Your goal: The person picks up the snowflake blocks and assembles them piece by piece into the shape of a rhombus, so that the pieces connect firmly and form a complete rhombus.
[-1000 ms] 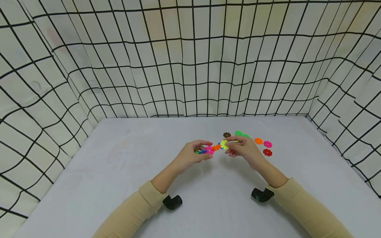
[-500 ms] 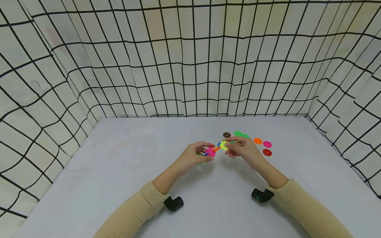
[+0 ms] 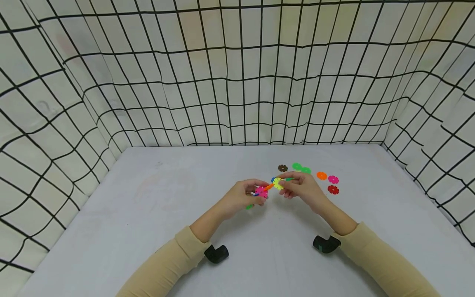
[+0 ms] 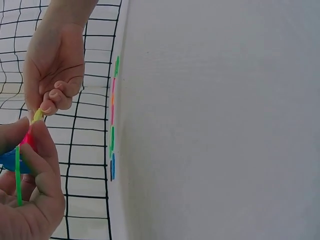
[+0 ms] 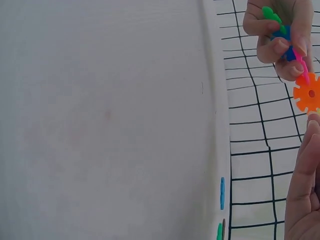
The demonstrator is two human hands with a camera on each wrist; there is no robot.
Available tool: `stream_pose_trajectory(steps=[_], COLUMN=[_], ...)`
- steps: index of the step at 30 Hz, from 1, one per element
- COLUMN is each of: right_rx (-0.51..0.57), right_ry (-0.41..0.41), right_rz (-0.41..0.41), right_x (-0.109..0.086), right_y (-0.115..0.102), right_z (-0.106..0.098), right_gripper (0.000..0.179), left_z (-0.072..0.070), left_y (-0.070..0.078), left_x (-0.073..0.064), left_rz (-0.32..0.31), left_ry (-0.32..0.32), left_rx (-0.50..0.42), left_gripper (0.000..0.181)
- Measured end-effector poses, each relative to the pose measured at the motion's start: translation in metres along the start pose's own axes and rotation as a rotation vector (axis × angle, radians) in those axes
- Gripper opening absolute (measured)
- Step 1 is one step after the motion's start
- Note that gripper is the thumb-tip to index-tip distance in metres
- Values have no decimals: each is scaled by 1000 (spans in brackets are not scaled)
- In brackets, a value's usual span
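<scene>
Between the hands runs a chain of interlocked flower-shaped plastic discs. My left hand [image 3: 240, 195] grips its pink disc [image 3: 262, 192] and blue disc [image 5: 285, 42] with thumb and fingers. A green disc [image 5: 271, 15] forms the chain's end at the left palm, partly showing beneath that hand. An orange disc [image 5: 307, 93] joins the pink one, edge into edge. Thumb and forefinger of my right hand [image 3: 305, 189] pinch a yellow disc [image 3: 277, 184] at the orange disc's far side. How deep the yellow sits in the orange is hidden by the fingertips.
Loose discs lie on the white table [image 3: 167, 194] beyond the right hand: brown [image 3: 283, 168], green [image 3: 297, 166], orange [image 3: 321, 175], pink [image 3: 333, 179] and red [image 3: 333, 189]. A blue one [image 3: 273, 180] lies behind the yellow disc. Black-lined netting [image 3: 252, 90] surrounds the table.
My left hand has moved slightly down and right, and the chain has turned so that its green end hangs below the palm. My right hand has shifted slightly left with the yellow disc.
</scene>
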State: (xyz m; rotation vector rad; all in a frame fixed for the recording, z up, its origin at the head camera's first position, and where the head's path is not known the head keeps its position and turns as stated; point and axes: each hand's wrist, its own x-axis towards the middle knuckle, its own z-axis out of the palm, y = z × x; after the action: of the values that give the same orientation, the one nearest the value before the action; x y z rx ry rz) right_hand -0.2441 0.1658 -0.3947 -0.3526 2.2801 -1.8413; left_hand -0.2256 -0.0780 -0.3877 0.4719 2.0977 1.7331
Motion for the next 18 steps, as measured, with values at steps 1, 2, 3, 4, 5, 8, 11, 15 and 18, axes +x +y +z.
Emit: stream_pose_trajectory(steps=[1, 2, 3, 4, 5, 8, 11, 15, 18], right_rx=[-5, -9, -12, -14, -16, -15, -12, 2, 13], right_ry=[0, 2, 3, 2, 1, 0, 4, 2, -5], right_rz=[-3, -2, -6, -12, -17, -29, -28, -15, -9], right_x=[0, 0, 0, 0, 0, 0, 0, 0, 0], right_y=[0, 1, 1, 1, 0, 0, -1, -3, -6], right_z=[0, 0, 0, 0, 1, 1, 1, 3, 4], right_gripper=[36, 36, 35, 35, 35, 36, 35, 35, 35], left_z=[0, 0, 0, 1, 1, 3, 5, 7, 8], left_y=[-1, -1, -1, -1, 0, 2, 4, 4, 3], left_x=[0, 1, 1, 1, 1, 2, 2, 3, 5], left_rz=[1, 2, 5, 7, 7, 10, -4, -36, -52], left_ry=[-10, -15, -18, -18, -16, -3, 24, 72, 103], left_rx=[-3, -3, -7, -6, -4, 15, 30, 6, -19], left_gripper=[42, 42, 42, 41, 41, 41, 39, 33, 32])
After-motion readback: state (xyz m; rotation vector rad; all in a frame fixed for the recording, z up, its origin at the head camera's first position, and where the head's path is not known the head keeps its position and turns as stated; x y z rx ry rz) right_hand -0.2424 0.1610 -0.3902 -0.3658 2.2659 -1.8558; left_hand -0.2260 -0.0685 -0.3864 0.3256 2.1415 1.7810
